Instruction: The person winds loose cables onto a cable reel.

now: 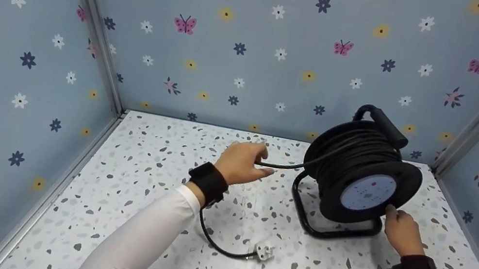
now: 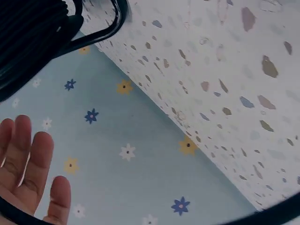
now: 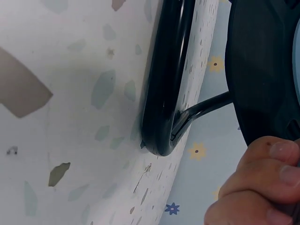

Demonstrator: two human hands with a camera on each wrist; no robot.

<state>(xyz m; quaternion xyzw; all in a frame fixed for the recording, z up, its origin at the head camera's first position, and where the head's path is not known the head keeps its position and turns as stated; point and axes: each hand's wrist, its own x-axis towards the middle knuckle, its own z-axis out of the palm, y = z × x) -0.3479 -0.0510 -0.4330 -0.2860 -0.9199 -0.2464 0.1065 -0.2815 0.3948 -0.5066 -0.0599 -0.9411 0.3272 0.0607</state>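
A black cable reel (image 1: 351, 169), wound with black cable, stands tilted on its tubular frame at the right. My right hand (image 1: 402, 230) grips the near rim of its flange; the right wrist view shows the fingers (image 3: 253, 187) curled at the edge of the black disc (image 3: 260, 70). From the drum a cable (image 1: 285, 166) runs left to my left hand (image 1: 242, 162), passing between its parted thumb and fingers. The fingers (image 2: 40, 159) look nearly straight in the left wrist view. Past the left wrist, the cable's end curves down to a white plug (image 1: 264, 252) on the table.
The table top (image 1: 158, 149) is white with speckles. Blue flowered panels (image 1: 251, 67) rise behind it and on both sides, with metal posts (image 1: 93, 15) at the corners. The reel's black handle (image 1: 388, 127) points up near the back panel.
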